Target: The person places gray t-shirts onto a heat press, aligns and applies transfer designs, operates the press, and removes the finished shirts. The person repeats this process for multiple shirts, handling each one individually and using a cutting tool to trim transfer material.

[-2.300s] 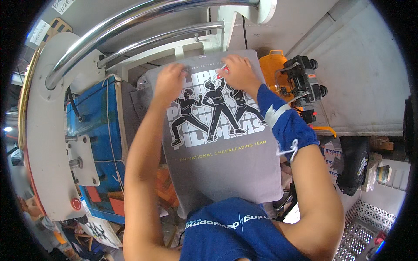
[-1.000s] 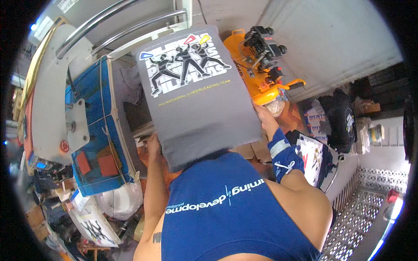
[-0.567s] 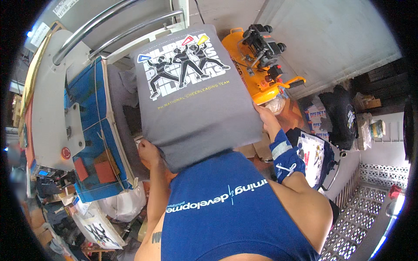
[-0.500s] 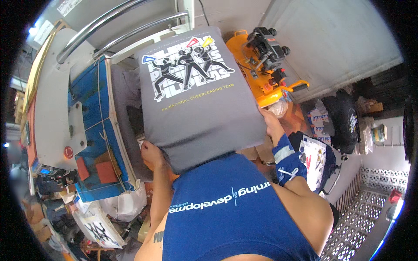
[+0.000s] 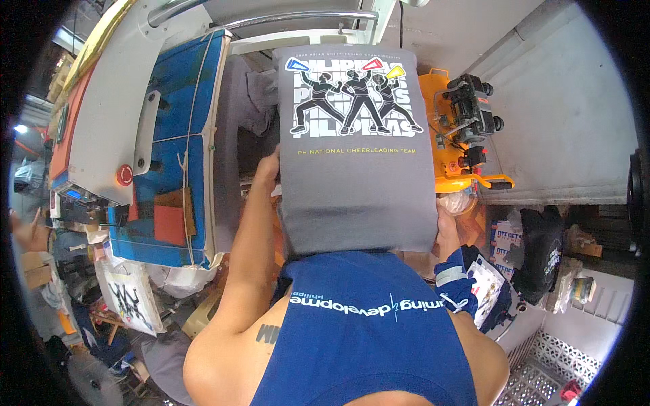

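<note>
A grey T-shirt [image 5: 359,196] lies stretched flat over a board in front of me. Its print shows three black figures raising blue, red and yellow megaphones over white lettering, with a yellow line of text below. My left hand [image 5: 268,169] grips the shirt's left edge about halfway up, its fingertips partly hidden by the cloth. At the lower right edge, my right hand [image 5: 446,231] is closed on the fabric, with some fingers out of sight behind it. A dark blue cuff [image 5: 455,277] with a pale band wraps my right wrist.
Left of the shirt stands a machine with a blue padded panel [image 5: 179,169], string across it, and a red button [image 5: 124,175]. An orange machine with a black motor [image 5: 474,111] stands to the right. Black bagged goods [image 5: 538,250] and a white perforated crate [image 5: 569,358] are farther right.
My left hand has slid forward along the shirt's left edge. My right hand stays near the lower right edge. The view has turned, so the shirt now appears straighter and farther right.
</note>
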Motion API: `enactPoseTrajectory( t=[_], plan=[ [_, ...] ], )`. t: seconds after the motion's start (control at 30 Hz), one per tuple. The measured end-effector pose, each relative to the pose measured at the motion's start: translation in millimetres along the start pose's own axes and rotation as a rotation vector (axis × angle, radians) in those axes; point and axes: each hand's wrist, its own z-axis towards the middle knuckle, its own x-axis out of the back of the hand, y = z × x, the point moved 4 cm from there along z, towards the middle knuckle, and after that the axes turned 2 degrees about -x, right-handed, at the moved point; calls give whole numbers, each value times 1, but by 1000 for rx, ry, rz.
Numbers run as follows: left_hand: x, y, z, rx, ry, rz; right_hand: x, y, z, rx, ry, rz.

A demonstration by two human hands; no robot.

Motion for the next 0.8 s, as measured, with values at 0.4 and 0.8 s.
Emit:
enactPoseTrajectory(
  t=[0.4, 0.8],
  plan=[
    [33, 63, -292, -1375, 516, 559, 42, 78, -21, -250, 57, -346],
    [286, 130, -297, -808, 1204, 1406, -13, 239, -115, -415, -318, -862]
  ],
)
